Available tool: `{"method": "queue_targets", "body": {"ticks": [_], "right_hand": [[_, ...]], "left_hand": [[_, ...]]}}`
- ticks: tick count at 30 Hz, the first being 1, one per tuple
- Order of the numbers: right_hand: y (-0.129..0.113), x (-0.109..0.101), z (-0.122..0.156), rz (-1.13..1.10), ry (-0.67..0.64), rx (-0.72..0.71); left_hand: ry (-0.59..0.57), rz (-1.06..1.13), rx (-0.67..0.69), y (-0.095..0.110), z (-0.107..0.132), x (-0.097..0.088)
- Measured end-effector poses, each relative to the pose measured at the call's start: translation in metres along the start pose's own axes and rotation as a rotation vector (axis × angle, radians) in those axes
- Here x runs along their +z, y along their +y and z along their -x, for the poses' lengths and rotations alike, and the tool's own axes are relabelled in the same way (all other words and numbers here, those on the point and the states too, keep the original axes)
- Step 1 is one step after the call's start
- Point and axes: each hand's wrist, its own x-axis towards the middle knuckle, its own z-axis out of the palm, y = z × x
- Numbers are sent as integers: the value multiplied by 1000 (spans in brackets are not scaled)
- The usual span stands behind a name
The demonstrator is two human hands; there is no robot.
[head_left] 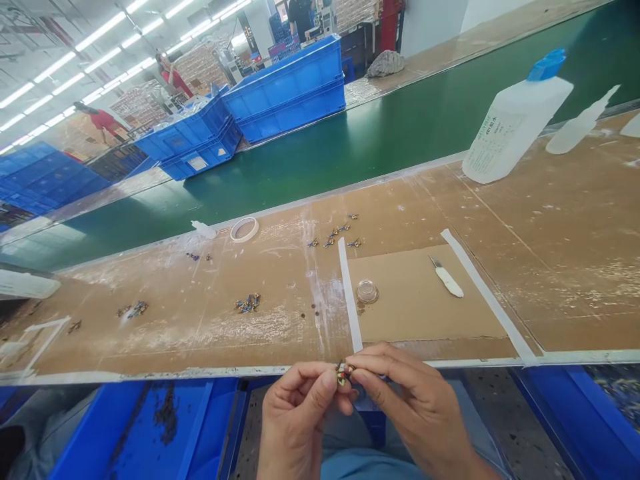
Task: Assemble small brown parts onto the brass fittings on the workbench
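Both my hands meet just below the near edge of the cardboard-covered bench (550, 267). My left hand (297, 417) and my right hand (400, 393) pinch one tiny coloured part (343, 375) between thumbs and fingertips. Little of the part shows. On the bench, small groups of similar tiny parts lie at the middle (249, 303), at the left (134, 309) and farther back (334, 235). A small clear round dish (367, 291) and a white-handled tweezer tool (447, 277) lie on a cardboard sheet (430, 307) right in front of my hands.
A big white bottle with a blue cap (515, 120) and a clear squeeze bottle (580, 123) stand at the back right. A tape roll (244, 229) lies near the green conveyor belt (350, 147). Blue crates (290, 93) are stacked beyond it. Blue bins (145, 427) sit under the bench. People work far off.
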Motion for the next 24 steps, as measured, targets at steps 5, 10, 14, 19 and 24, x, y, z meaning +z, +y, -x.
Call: {"method": "queue_targets", "body": {"ticks": [5,10,14,19,24], "right_hand": [[1,-1,0,30,-5,-45],[1,0,-1,84,-12,-95],[2,0,1,141,-14,-158],[2,-1,2,228,7,-257],[1,1,2,243,46,-273]], "left_hand": [[-83,55,-81,-2,-3,-5],[-83,9,-42,-3,-3,-9],[-71,-39,15,-3,-3,-9],[-1,-112,107,-4,1,-6],[105,-175,186,-4,7,1]]}}
